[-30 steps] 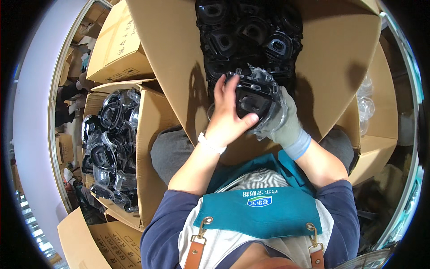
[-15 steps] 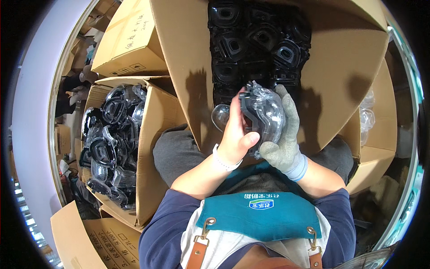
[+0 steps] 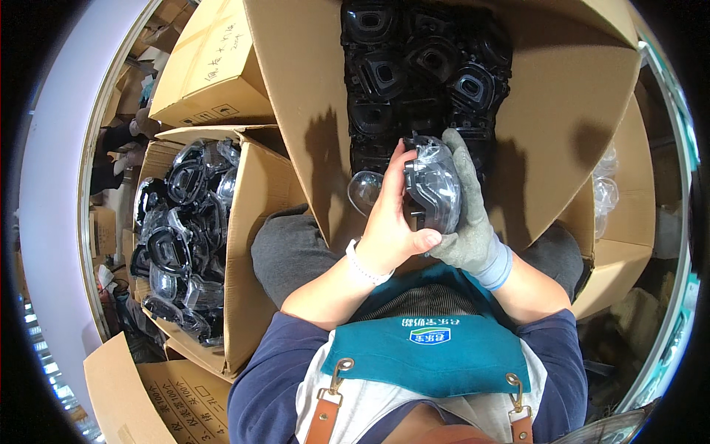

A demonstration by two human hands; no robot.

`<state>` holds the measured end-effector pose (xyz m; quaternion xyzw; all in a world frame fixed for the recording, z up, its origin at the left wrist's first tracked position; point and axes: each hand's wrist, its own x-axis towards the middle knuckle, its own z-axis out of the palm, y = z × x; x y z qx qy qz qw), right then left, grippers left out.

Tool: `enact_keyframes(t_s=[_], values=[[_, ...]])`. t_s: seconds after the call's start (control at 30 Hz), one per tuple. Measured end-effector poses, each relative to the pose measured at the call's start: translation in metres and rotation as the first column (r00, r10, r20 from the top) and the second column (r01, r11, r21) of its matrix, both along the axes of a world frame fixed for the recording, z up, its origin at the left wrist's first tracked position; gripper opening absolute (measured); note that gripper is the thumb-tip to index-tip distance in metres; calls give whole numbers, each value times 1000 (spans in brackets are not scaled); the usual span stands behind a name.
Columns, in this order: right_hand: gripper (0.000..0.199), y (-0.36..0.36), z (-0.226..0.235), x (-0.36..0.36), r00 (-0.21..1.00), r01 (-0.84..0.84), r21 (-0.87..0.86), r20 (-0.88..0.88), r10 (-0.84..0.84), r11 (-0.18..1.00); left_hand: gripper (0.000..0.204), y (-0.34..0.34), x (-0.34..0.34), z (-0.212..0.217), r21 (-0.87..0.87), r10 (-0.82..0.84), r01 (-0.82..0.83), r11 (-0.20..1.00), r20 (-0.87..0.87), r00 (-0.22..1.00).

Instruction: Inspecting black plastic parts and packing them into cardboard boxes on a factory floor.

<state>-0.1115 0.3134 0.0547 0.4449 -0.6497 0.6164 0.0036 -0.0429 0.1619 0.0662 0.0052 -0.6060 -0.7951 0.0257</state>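
Between my two hands, above my lap, is a black plastic housing with a clear domed cover (image 3: 438,186), standing on edge. My left hand (image 3: 392,218), bare with a white band at the wrist, is closed on its black side, thumb near the lower end. My right hand (image 3: 473,229), in a grey glove, cups the clear side from the right with its palm and fingers. Left of the held housing lies a loose clear dome (image 3: 364,192), partly hidden by my left hand. Beyond are several black housings (image 3: 383,78) in a large open carton (image 3: 569,89).
At the left, an open carton (image 3: 255,222) holds several black housings with clear covers (image 3: 171,248). A closed carton (image 3: 203,63) stands behind it. At the right, another carton (image 3: 629,259) contains clear domes (image 3: 606,194). A loose carton flap (image 3: 122,392) sticks out at lower left.
The held housing has turned slightly and sits more upright. My right hand has shifted, its thumb now lower and its fingers closer along the clear cover. My left hand keeps its hold.
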Motion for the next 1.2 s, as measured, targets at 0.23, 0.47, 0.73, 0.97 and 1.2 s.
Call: enact_keyframes(t_s=[0.23,0.47,0.73,0.97,1.2], values=[[63,0,19,5,866,56,-30,498,-34,998,125,-3,-5,-6,211,-54,59,976,-28,998],[112,9,15,-6,708,-22,-138,697,113,990,72,-17,-9,-14,19,-112,124,992,-320,941],[137,6,6,23,916,397,-29,-54,-398,917,88,22,1,-21,28,515,-528,849,-276,812],[31,22,30,8,876,270,177,363,-318,946,82,2,-1,-18,280,498,-429,859,-261,827],[36,19,46,-6,573,71,-245,804,162,967,77,-1,-5,-15,273,498,-434,859,-249,830]])
